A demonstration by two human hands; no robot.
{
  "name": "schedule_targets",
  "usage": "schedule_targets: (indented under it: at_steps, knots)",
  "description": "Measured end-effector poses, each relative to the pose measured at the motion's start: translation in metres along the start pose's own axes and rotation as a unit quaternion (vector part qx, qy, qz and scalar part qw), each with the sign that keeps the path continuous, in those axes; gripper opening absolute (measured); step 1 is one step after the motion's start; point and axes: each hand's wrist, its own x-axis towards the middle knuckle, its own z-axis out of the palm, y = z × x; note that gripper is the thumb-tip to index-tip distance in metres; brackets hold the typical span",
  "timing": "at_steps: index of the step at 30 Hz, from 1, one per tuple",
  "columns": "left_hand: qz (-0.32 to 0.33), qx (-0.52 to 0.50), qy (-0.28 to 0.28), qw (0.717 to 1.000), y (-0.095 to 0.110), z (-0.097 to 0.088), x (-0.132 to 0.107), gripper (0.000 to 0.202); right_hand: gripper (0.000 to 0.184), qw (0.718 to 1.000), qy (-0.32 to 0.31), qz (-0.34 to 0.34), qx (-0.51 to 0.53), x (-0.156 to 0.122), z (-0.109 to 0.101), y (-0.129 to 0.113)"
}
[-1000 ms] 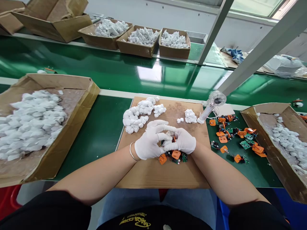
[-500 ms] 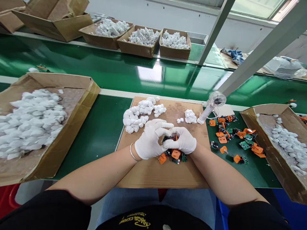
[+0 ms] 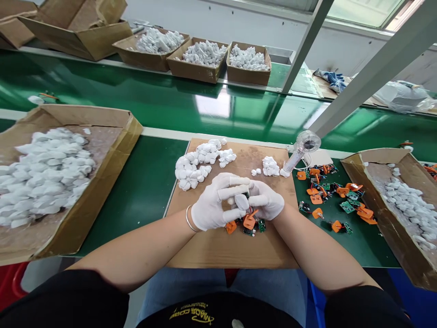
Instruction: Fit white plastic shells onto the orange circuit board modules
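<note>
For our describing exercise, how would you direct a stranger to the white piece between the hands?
Find the cardboard sheet on the green table. Above it, the white piece sits between the gloved left hand and right hand. Unlike the white heaps beyond, it is held.

2 gloved hands (image 3: 213, 202) close together

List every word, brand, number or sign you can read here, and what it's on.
"MIAOS CODE" (likely; some letters are unsure): yellow print, upside down, on the black shirt.
Smaller yellow line beside it on the shirt: too small to read.
Green boards: any markings are too small to read.
Boxes and fan: no readable text.
</note>
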Motion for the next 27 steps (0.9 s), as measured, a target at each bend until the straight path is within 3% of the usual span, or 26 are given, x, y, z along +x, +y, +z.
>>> schedule_targets:
  at_steps: [4, 7, 11, 19, 27]
  knots:
    - [0.025, 0.001, -0.015, 1.000, 0.002, 0.001, 0.001, 0.050, 0.037, 1.000, -0.010, -0.022, -0.006, 0.002, 0.000, 0.003]
    - [0.056, 0.027, -0.014, 0.998, 0.001, 0.001, 0.004, 0.041, 0.037, 1.000, 0.000, -0.016, -0.012, 0.003, 0.001, 0.005]
    - [0.031, 0.055, -0.054, 0.997, -0.002, -0.001, 0.003, 0.035, 0.034, 1.000, 0.016, -0.024, -0.005, 0.002, 0.002, 0.005]
    - [0.007, 0.108, -0.021, 0.994, 0.000, -0.001, -0.001, 0.068, 0.044, 0.995, 0.073, -0.063, -0.009, 0.002, -0.002, 0.009]
    - [0.077, 0.050, -0.109, 0.990, -0.010, -0.010, 0.008, 0.044, 0.044, 0.994, 0.076, -0.078, -0.010, 0.003, -0.009, 0.015]
